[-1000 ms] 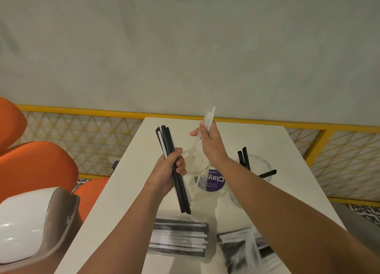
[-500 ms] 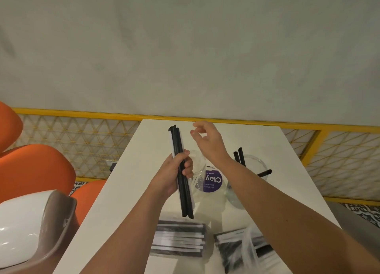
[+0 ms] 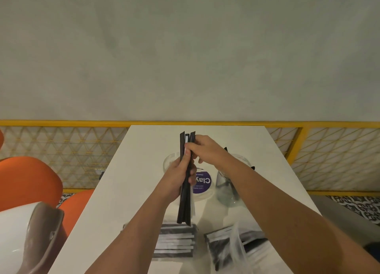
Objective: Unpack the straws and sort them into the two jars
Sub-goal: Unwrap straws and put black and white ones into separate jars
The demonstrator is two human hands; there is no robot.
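My left hand [image 3: 179,178] holds a bundle of black and white wrapped straws [image 3: 185,203] upright above the white table [image 3: 131,183]. My right hand [image 3: 205,150] pinches the top of that bundle, thumb against a white straw. Behind the bundle stands a clear jar [image 3: 170,160], mostly hidden. A second clear jar [image 3: 228,189] to the right holds a few black straws; my right forearm crosses it. Near the front edge lie two packs of wrapped straws [image 3: 174,243], [image 3: 230,245].
A round purple sticker reading "Clay" [image 3: 202,182] lies between the jars. A loose clear plastic wrapper [image 3: 239,247] covers part of the right pack. Orange chairs [image 3: 28,181] and a white-and-brown seat [image 3: 30,238] stand left of the table. A yellow mesh railing [image 3: 61,150] runs behind.
My right hand let go of a clear straw over the left jar, then moved left to the top of the bundle. The left hand turned the bundle upright.
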